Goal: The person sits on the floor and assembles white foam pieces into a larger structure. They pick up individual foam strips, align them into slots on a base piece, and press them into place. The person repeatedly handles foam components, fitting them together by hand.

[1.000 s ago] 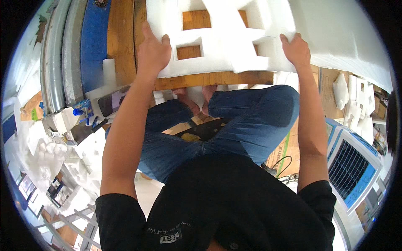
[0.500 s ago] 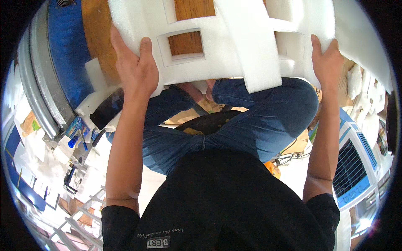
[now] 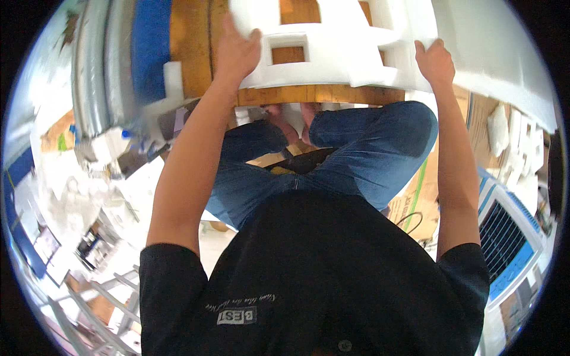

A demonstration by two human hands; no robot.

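A white foam frame with square cut-outs lies over a brown wooden tabletop, in front of my folded legs. My left hand grips its left side, thumb and fingers closed about the foam edge. On the opposite side, my right hand clasps the right edge, knuckles up. Wood shows through the openings. The frame's far end runs out of the picture at the top, and some of its inner walls are washed out by bright light.
A small white foam block sits left of my left hand, beside a blue strip and grey metal tubes. White sheet material spreads at the right. A blue-and-white air cooler stands low right; cardboard lies beneath.
The foam frame and both hands have moved farther away from my body, baring the tabletop's near edge. The foam strip that hung toward my knees has drawn back with it.
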